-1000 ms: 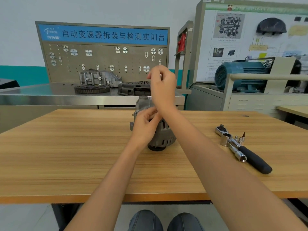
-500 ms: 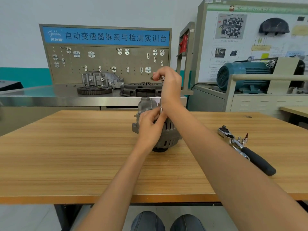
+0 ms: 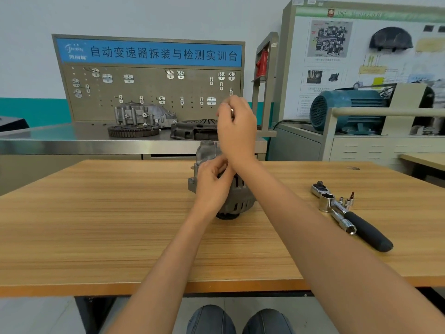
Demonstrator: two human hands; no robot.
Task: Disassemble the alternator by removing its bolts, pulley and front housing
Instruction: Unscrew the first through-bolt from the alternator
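Observation:
A grey metal alternator (image 3: 237, 201) stands on the wooden table (image 3: 96, 225) at its middle. My left hand (image 3: 212, 186) grips the alternator's near side, fingers curled over its upper housing. My right hand (image 3: 237, 131) is raised above the alternator and pinches a small shiny bolt (image 3: 232, 110) between thumb and fingertips. Both hands hide most of the top of the alternator; only a grey lug (image 3: 207, 147) shows behind them.
A ratchet wrench with a black handle (image 3: 358, 222) and small sockets (image 3: 346, 202) lie on the table to the right. Behind stands a steel bench (image 3: 72, 138) with a pegboard, gearbox parts and a ring gear. A blue motor (image 3: 346, 109) sits at the right.
My right hand stays raised above the alternator, pinching the bolt. My left hand keeps its hold on the housing. The view has shifted slightly.

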